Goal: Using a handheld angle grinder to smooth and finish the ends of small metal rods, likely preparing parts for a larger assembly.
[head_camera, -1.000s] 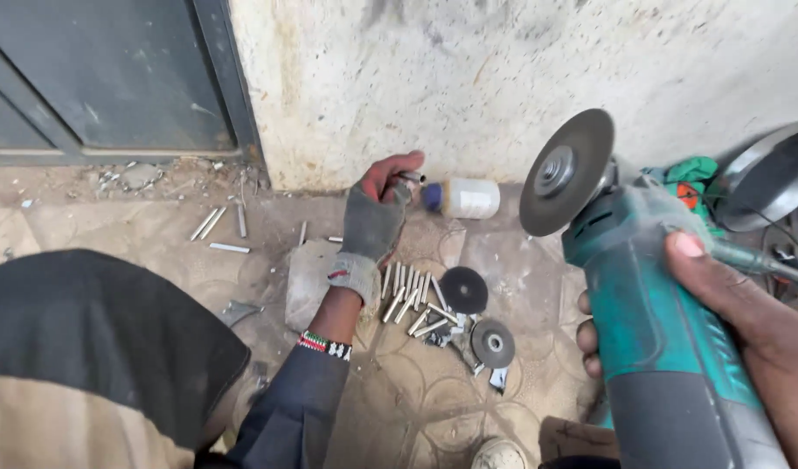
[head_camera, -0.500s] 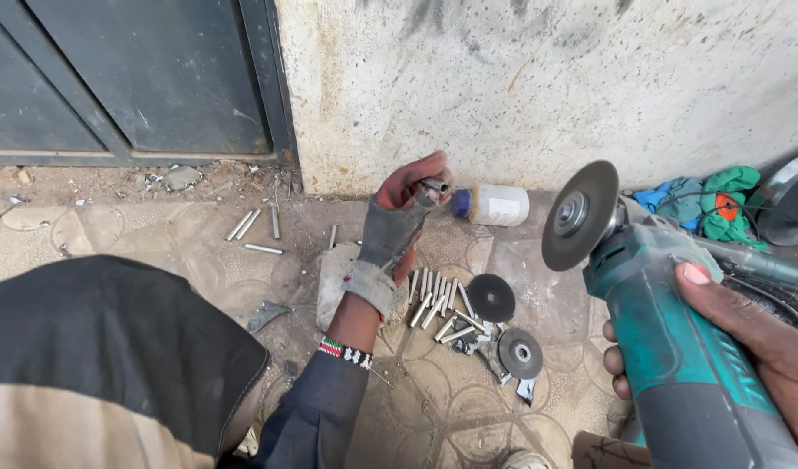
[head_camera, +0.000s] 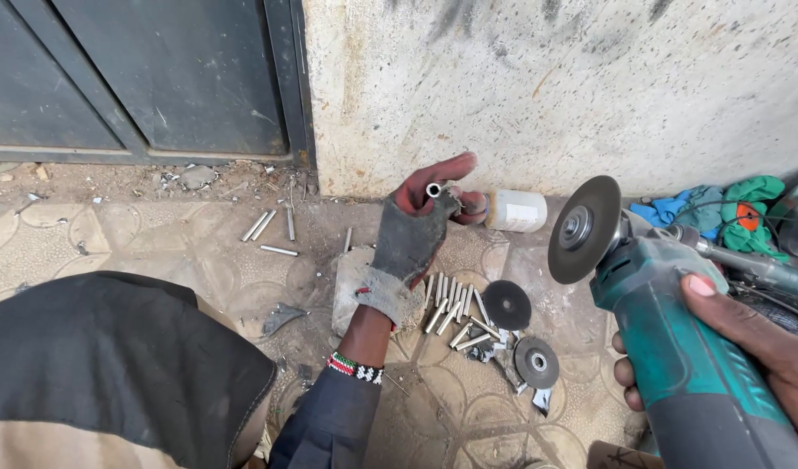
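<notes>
My left hand [head_camera: 416,230], in a worn grey fingerless glove, is raised above the ground and pinches a short metal tube [head_camera: 434,189] between thumb and fingers, its open end facing me. My right hand [head_camera: 751,343] grips the green body of an angle grinder [head_camera: 677,347] at the right. Its grey grinding disc [head_camera: 584,228] points up and left, a short way right of the tube and not touching it. A pile of similar short metal tubes [head_camera: 455,308] lies on the patterned floor under my left wrist.
Two spare grinder discs [head_camera: 507,304] [head_camera: 537,362] lie by the tube pile. A white plastic jar [head_camera: 514,211] lies on its side at the wall's foot. Loose tubes [head_camera: 269,227] are scattered left. Blue and green rags [head_camera: 720,208] lie right. A dark metal door [head_camera: 156,78] stands at the back left.
My left hand has lifted the tube a little higher and turned its end toward me. The grinder has stayed at the right while the view drifted.
</notes>
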